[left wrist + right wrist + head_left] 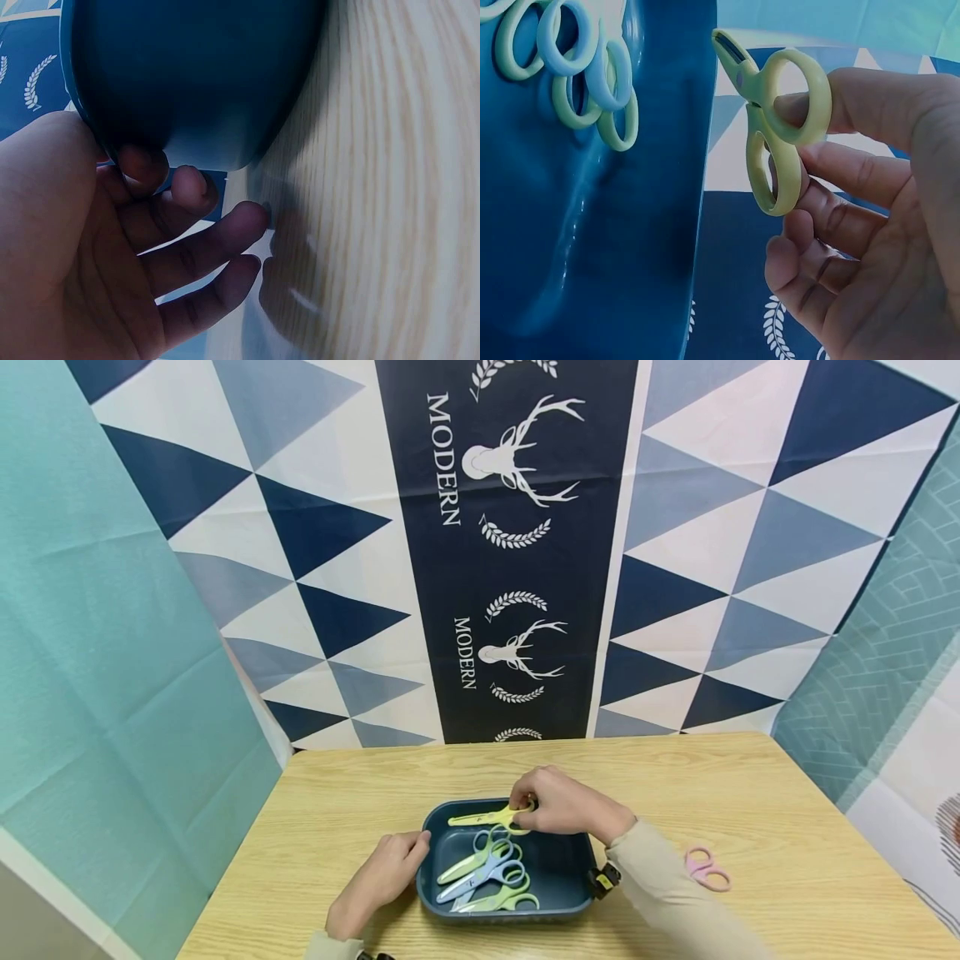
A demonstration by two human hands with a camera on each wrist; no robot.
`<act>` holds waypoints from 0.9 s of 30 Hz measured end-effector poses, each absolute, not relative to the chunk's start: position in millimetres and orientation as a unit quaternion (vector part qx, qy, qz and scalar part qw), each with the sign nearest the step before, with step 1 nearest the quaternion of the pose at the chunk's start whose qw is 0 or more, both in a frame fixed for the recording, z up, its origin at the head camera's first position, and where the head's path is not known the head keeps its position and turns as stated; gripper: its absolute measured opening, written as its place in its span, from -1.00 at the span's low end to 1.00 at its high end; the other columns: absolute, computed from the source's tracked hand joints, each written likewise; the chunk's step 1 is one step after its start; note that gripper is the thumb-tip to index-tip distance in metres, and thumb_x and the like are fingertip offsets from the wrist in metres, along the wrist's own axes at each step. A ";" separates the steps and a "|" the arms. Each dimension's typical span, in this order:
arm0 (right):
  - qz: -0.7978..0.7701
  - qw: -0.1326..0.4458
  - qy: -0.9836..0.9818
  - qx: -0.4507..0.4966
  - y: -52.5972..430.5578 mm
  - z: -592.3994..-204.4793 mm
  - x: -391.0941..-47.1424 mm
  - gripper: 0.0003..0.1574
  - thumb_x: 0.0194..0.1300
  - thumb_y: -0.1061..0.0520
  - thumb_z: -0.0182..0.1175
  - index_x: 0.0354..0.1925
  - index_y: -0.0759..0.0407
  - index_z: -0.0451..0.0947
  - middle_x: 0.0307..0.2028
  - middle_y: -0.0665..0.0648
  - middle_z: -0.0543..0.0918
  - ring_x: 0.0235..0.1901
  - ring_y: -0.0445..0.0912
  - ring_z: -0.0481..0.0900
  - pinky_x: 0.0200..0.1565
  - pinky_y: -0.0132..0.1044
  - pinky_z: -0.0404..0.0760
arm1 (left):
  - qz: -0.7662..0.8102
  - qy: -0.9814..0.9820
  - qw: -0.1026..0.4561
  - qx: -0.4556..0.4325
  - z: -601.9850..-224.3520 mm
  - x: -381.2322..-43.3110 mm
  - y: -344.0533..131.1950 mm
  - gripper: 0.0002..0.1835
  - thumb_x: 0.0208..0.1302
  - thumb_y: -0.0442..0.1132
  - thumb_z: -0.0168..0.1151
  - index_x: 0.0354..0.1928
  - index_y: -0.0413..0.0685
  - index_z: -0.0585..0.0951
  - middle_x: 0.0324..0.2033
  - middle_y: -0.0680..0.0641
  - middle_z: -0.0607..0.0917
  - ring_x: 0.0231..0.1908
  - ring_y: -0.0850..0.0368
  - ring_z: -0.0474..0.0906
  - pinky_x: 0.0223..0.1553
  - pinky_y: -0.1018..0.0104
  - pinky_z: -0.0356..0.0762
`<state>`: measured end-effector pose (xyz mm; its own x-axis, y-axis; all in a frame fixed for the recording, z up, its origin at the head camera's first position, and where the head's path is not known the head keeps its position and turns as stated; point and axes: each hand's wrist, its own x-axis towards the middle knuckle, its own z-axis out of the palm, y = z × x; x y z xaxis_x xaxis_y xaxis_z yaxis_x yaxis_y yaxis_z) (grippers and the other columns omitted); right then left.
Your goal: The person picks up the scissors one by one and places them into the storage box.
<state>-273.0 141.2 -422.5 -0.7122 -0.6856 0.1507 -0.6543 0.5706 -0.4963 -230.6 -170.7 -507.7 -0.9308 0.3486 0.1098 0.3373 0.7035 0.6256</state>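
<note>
My right hand (564,803) holds yellow scissors (480,818) by the handles, over the far side of a dark blue tray (555,870). In the right wrist view the thumb reaches through one yellow loop (819,97) and fingers are at the other; the blades look closed. Inside the tray, several green and light blue scissors (483,875) lie overlapped, loops toward the right. At the tray's left end my left hand (386,870) grips the rim. In the left wrist view its thumb and index finger meet the tray wall (202,82), while the other fingers extend loosely below.
Pink scissors (707,869), only their handles plainly visible, lie on the wooden table (337,810) to the right of the tray, near my right sleeve (667,885). A patterned cloth (517,568) hangs behind the table's far edge, with a teal cloth (112,635) at left.
</note>
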 end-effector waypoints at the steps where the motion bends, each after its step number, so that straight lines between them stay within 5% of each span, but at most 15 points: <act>1: -0.268 0.029 0.886 -0.378 140.4 -422.7 -272.8 -0.93 0.28 0.17 0.33 -0.27 0.07 0.75 -0.38 -0.17 0.67 -0.38 -0.26 0.54 -0.24 -0.36 0.57 | 0.337 0.923 0.008 0.186 -507.8 -230.8 -170.7 -0.50 0.68 -0.02 -0.15 -0.55 0.06 0.43 -0.64 0.17 0.38 -0.56 0.36 0.35 -0.47 0.41 0.35; 27: -0.257 0.061 0.891 -0.368 117.1 -435.4 -272.4 -0.96 0.21 0.22 0.35 -0.39 0.12 0.72 -0.48 -0.12 0.58 -0.52 -0.29 0.40 -0.37 -0.38 0.49 | 0.341 0.921 0.013 0.186 -505.6 -231.8 -171.1 -0.50 0.68 -0.05 -0.14 -0.56 0.05 0.42 -0.64 0.16 0.38 -0.55 0.35 0.37 -0.44 0.41 0.37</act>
